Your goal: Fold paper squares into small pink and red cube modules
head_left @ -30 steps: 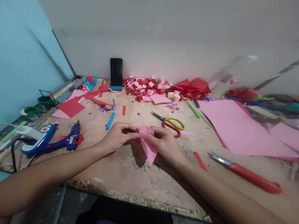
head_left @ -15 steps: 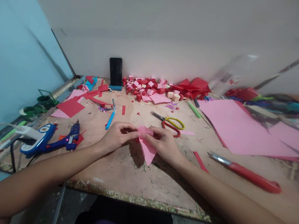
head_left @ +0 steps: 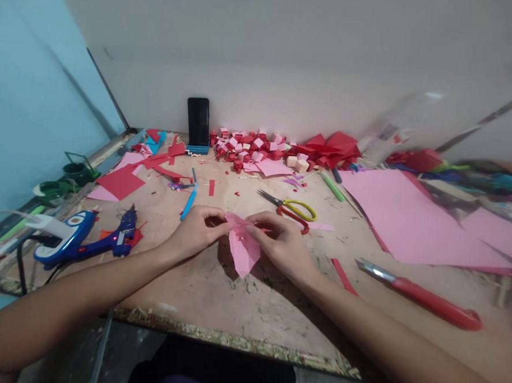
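A creased piece of pink paper (head_left: pixel 244 251) hangs between my two hands above the middle of the table. My left hand (head_left: pixel 201 230) pinches its upper left edge between thumb and fingers. On the other side, my right hand (head_left: pixel 277 239) grips the upper right part, thumb on the near face. The lower part of the paper hangs free and narrows towards a tip. Just beyond my right hand lie scissors (head_left: pixel 287 208) with one yellow and one red handle. A blue pen-like stick (head_left: pixel 189 202) lies past my left hand.
A red-handled cutter knife (head_left: pixel 423 299) lies at right, near large pink sheets (head_left: pixel 410 224). At left are a blue glue gun (head_left: pixel 114 240) and its cable. Small red and pink paper cubes (head_left: pixel 258 148) are heaped along the wall beside a phone (head_left: pixel 198 121) on a stand.
The pink paper has turned between my fingers, its hanging tip swinging left and its face opening wider. My left hand has shifted slightly left.
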